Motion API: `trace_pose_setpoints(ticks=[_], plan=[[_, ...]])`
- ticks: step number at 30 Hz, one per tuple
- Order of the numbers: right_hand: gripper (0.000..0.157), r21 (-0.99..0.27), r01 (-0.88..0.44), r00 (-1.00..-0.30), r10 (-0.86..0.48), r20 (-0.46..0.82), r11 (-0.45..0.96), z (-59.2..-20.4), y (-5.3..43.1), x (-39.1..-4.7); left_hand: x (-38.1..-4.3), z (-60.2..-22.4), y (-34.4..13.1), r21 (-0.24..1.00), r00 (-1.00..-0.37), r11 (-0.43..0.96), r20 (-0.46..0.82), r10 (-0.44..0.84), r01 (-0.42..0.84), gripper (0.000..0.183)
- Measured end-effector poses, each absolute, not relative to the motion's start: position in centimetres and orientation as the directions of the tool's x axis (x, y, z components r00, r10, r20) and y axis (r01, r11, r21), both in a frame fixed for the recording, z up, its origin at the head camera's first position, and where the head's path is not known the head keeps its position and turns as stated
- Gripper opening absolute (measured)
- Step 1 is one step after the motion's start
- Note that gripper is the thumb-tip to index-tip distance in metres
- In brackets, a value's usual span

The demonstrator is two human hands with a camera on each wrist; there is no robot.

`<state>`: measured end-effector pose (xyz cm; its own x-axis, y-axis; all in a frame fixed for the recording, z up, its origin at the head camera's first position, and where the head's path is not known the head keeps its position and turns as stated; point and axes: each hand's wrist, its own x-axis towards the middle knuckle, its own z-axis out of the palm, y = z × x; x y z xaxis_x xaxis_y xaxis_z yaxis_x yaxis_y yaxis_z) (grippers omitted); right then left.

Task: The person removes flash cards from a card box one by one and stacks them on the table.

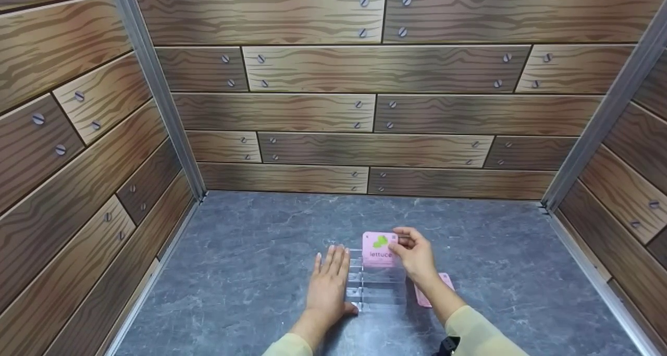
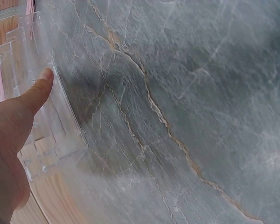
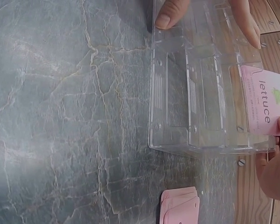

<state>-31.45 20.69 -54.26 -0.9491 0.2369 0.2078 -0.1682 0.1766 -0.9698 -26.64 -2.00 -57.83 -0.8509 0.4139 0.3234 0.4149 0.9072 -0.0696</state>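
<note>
A clear plastic tiered card holder (image 1: 383, 296) stands on the grey marbled table, its stepped slots showing best in the right wrist view (image 3: 177, 135). My left hand (image 1: 329, 288) rests along its left side with fingers straight and the thumb (image 2: 43, 86) against the front part. Between thumb and fingers, my right hand (image 1: 417, 257) pinches the right edge of a pink card (image 1: 379, 249) printed "lettuce" with a green leaf. The card's lower edge sits at the rearmost tier of the holder. A small stack of pink cards (image 3: 181, 205) lies to the holder's right, partly behind my right forearm.
Wood-plank patterned walls (image 1: 375, 111) enclose the marbled table (image 1: 234, 272) at the back and both sides. Metal strips (image 1: 167, 100) run along the corners. A black device (image 1: 448, 345) is strapped at the right wrist.
</note>
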Motion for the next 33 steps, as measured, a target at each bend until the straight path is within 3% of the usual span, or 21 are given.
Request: trace_pose_setpoints(ticks=[15, 33], plan=[[0.015, -0.955, -0.19, -0.941, 0.234, 0.244, 0.228, -54.14, 20.76, -31.19, -26.67, -57.87, -2.0, -0.073, -0.86, 0.909, 0.301, 0.412, 0.41, 0.138], [0.02, -0.954, -0.173, -0.947, 0.226, 0.23, 0.246, -53.92, 21.01, -31.05, -26.62, -57.71, -1.97, -0.066, -0.865, 0.911, 0.293, 0.407, 0.406, 0.14]])
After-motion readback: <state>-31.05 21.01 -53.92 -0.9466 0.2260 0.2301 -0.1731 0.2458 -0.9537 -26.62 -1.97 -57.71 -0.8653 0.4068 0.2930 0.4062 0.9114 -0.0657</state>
